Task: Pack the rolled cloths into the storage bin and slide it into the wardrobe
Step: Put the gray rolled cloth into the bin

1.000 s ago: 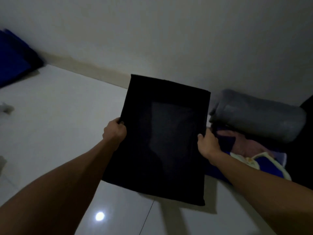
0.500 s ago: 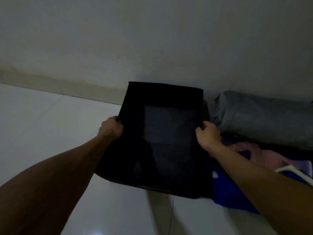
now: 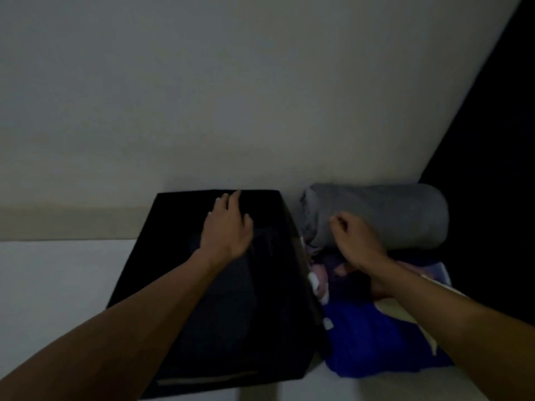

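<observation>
The black storage bin (image 3: 231,299) stands on the pale floor (image 3: 58,285) against the far wall (image 3: 202,96), its mouth facing up. Just right of it lies a pile of cloths: a thick grey roll (image 3: 385,215) at the far side, and nearer, a blue cloth (image 3: 373,342) with pinkish pieces between them, touching the bin's right wall. A dark upright surface (image 3: 498,169) fills the far right; whether it is the wardrobe cannot be told.

The left hand (image 3: 228,227) is released, fingers spread and reaching over the bin toward its far rim; whether it presses on the fabric is unclear. The right hand (image 3: 353,241) is loosely curled above the near face of the grey roll, holding nothing that can be seen.

The bin looks like a soft-sided fabric box, light and apt to sag, so a hand on the rim should keep it open. The grey roll is soft, bulky and likely light; it may unroll if lifted by one end. Taking it around the middle, fingers under and thumb over, would probably keep it wound while it goes into the bin
</observation>
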